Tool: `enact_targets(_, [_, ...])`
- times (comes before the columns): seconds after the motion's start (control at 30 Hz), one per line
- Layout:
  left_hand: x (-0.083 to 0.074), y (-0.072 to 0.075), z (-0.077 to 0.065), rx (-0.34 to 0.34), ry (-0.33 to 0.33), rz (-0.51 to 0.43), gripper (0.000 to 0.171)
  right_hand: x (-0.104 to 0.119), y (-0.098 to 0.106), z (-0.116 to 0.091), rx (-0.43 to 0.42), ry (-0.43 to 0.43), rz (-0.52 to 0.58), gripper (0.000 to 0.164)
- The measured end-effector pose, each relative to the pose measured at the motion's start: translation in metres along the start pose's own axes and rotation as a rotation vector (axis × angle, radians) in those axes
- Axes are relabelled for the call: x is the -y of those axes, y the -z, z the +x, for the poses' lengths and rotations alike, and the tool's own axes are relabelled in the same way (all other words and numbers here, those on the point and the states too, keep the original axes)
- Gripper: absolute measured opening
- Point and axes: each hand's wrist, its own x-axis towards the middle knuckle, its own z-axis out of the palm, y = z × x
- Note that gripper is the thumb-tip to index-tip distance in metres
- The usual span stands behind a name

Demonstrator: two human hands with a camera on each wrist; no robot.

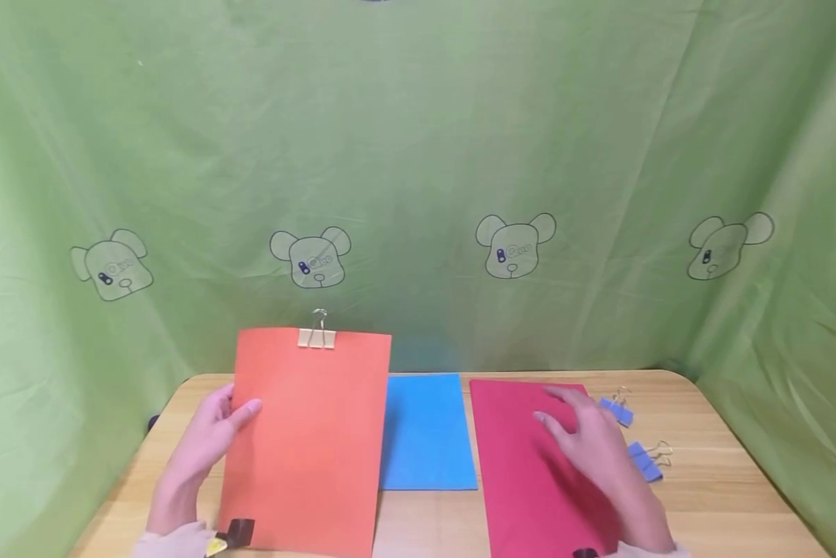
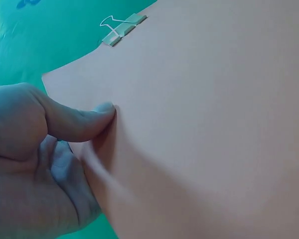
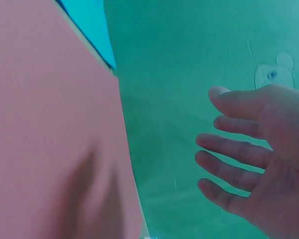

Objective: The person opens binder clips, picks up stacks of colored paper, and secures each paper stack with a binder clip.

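Left of the blue paper (image 1: 431, 434), orange paper (image 1: 313, 449) with a clip (image 1: 316, 339) on its far edge is pinched by the left hand (image 1: 208, 430). The right hand (image 1: 590, 436) is held, fingers loosely apart, above red paper (image 1: 518, 465).

The clipped paper (image 1: 306, 449) is at the left, with the left hand (image 1: 207, 434) at its left edge and a clip (image 1: 317, 339) on top. Partly behind it lies the middle paper (image 1: 431, 434). The right paper (image 1: 511, 457) is under the right hand (image 1: 594, 438). Two more clips (image 1: 645, 462) lie right of that. Behind the table (image 1: 724, 488) hangs a cloth (image 1: 418, 139).
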Motion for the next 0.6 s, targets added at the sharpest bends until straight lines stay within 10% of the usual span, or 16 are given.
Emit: enact_targets(0.6, [0.034, 0.043, -0.009, -0.127, 0.167, 0.296, 0.041, -0.065, 0.044, -0.016, 0.036, -0.136, -0.133, 0.049])
